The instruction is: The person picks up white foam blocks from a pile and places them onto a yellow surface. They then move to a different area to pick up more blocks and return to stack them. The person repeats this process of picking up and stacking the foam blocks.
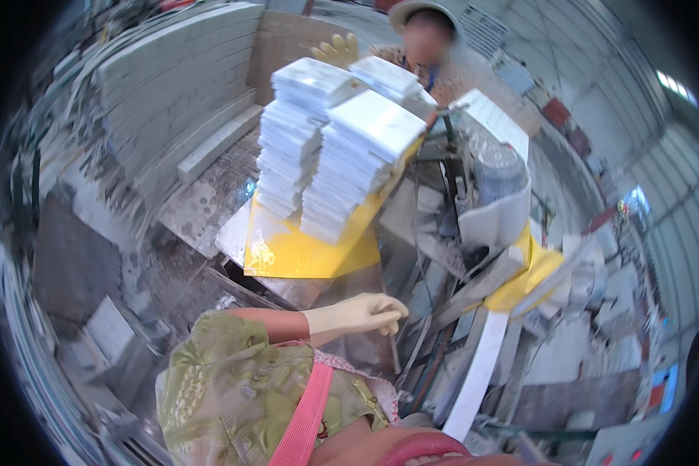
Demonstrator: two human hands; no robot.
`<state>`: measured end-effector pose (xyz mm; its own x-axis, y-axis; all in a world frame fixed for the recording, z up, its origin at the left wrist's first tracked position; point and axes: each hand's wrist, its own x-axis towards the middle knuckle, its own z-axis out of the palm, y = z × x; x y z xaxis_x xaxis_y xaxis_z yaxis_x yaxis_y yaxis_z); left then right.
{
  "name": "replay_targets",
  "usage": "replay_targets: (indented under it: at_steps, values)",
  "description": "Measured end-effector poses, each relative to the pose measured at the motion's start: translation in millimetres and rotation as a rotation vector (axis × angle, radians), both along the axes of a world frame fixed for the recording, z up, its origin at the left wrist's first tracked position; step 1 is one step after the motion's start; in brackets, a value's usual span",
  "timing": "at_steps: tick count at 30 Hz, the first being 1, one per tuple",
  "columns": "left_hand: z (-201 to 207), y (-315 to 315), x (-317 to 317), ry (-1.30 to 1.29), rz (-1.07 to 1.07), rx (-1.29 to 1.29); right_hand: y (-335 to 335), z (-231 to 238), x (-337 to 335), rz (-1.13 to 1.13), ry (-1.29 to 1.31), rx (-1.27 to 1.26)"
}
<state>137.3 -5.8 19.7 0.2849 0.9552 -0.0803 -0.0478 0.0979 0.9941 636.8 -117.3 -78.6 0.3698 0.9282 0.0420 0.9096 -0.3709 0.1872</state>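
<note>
Grey stone slabs [171,70] line the workshop wall behind a yellow table [303,252] bearing white tile stacks [342,147]. Left hand [365,313], gloved, hovers loosely curled and empty just below the table; right hand unseen. A co-worker's yellow glove [335,50] rests behind the stacks.

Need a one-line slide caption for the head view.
Gloved left hand hovers empty below a yellow tray stacked with white tiles; a co-worker stands behind the stacks.
</note>
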Motion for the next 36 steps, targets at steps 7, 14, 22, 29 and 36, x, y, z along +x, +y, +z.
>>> replay_targets:
  at_steps: [7, 14, 22, 29, 36]
  values:
    - [1, -5, 15, -0.006, 0.002, -0.067, -7, -3, 5, 0.025, 0.045, 0.004]
    - [-8, -6, 22, -0.067, 0.083, -0.155, 7, -10, 26, 0.021, 0.206, -0.048]
    - [-55, 9, 66, -0.053, -0.119, -0.191, -6, 11, 35, 0.008, 0.391, 0.02]
    - [-61, 30, 105, -0.116, -0.314, -0.316, 57, 56, -97, 0.589, 0.551, 0.288]
    - [-14, 10, 2, -0.117, 0.02, -0.002, 134, 76, -287, 1.063, 0.717, 0.224]
